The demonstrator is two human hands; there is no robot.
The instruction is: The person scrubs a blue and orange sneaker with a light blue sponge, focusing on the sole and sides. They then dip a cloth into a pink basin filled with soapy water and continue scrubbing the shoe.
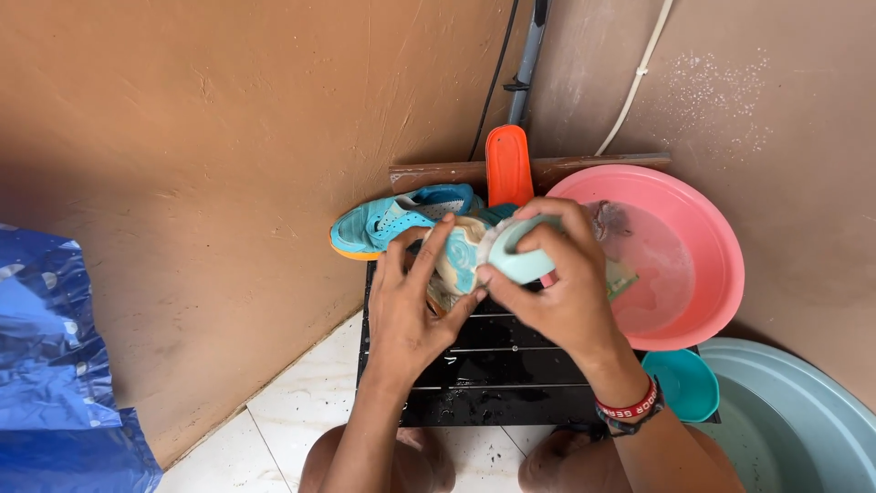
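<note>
My left hand [411,306] grips a soapy, pale shoe [456,257] from below, over a black slatted rack [493,365]. Pressed against that shoe is a light green scrubbing brush [522,254], which my right hand [557,288] holds from above. A red wristband sits on my right wrist. A second teal shoe with an orange sole [392,224] lies against the wall just beyond my hands.
A pink basin [707,237] with water stands to the right, a small teal bowl [689,383] and a large pale blue tub [794,429] nearer me. An orange insole [508,164] leans on the brown wall. Blue plastic sheet [55,365] at left.
</note>
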